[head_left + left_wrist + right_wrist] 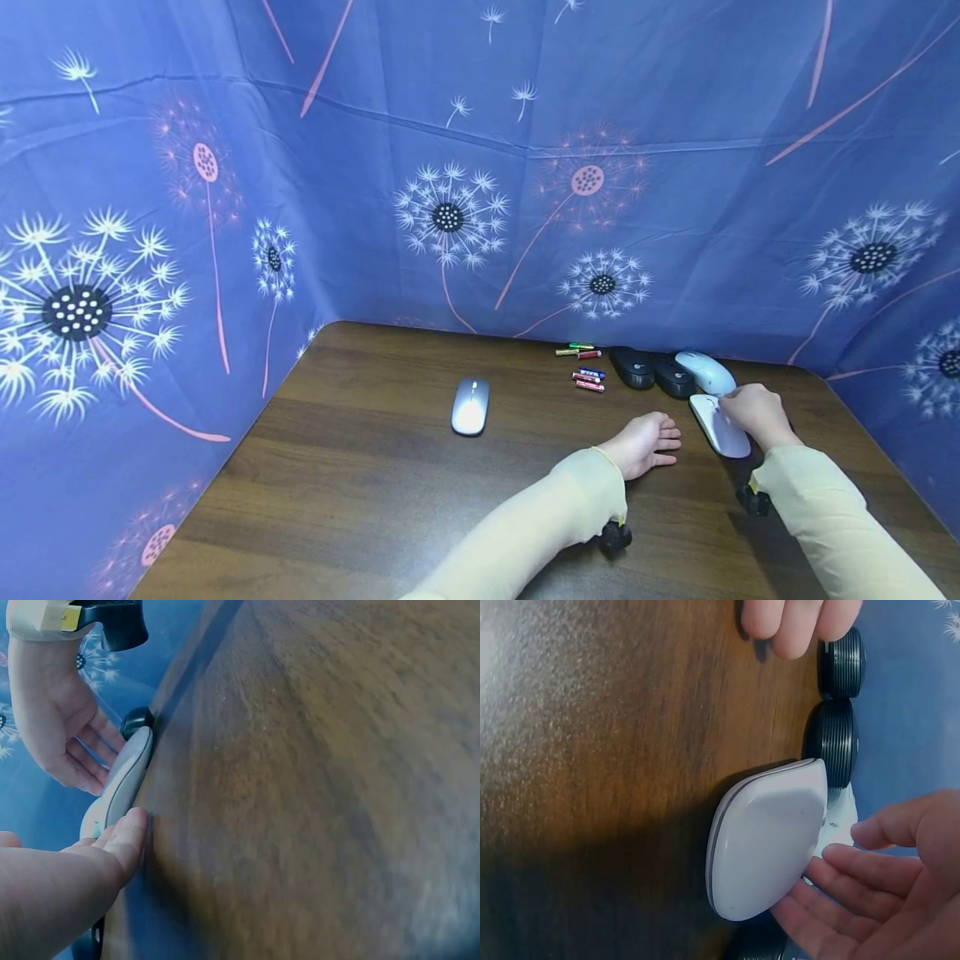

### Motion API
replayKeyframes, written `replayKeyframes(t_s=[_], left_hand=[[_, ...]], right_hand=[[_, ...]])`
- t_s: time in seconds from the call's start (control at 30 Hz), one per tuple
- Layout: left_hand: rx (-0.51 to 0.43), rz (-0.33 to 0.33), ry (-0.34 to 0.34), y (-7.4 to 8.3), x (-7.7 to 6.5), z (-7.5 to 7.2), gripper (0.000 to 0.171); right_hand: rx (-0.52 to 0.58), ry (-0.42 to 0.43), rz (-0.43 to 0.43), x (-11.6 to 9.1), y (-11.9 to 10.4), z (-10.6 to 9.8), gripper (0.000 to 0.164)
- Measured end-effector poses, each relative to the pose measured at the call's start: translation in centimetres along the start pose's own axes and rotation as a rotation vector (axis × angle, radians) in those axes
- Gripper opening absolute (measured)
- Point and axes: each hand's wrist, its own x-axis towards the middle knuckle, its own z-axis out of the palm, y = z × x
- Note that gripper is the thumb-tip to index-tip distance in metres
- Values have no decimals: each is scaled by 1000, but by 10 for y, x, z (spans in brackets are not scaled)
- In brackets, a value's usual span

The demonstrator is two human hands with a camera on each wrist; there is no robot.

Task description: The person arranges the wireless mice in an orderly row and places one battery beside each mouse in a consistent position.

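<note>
A silver computer mouse (718, 427) lies at the right of the table. My right hand (757, 414) is at its right side; in the right wrist view its fingers (862, 889) are loosely extended, with fingertips touching the mouse's edge. To the left of this mouse is my left hand (647, 446), fingers straight and spread, palm turned toward the mouse, holding nothing. Behind the silver mouse sits a pale blue-white mouse (705, 372). Two black mice, one on the left (632, 368) and one on the right (673, 378), stand beside it.
Several small batteries (588, 375) lie in two groups left of the black mice. Another silver mouse (470, 407) rests alone near mid-table. A dark object (757, 937), partly hidden, is beside the silver mouse. Blue dandelion-print cloth (480, 167) hangs behind the wooden table (337, 467).
</note>
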Motion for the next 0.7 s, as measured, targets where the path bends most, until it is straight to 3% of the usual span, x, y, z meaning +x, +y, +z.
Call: replayKeyframes(t_s=[0.4, 0.57, 0.7], left_hand=[[-18, 2, 5, -6, 7, 7, 42], [-9, -9, 22, -7, 8, 9, 39], [4, -25, 34, -6, 8, 12, 35]], right_hand=[[62, 5, 63, 1, -3, 4, 35], [132, -40, 121, -2, -6, 4, 30], [223, -103, 196, -3, -7, 3, 36]])
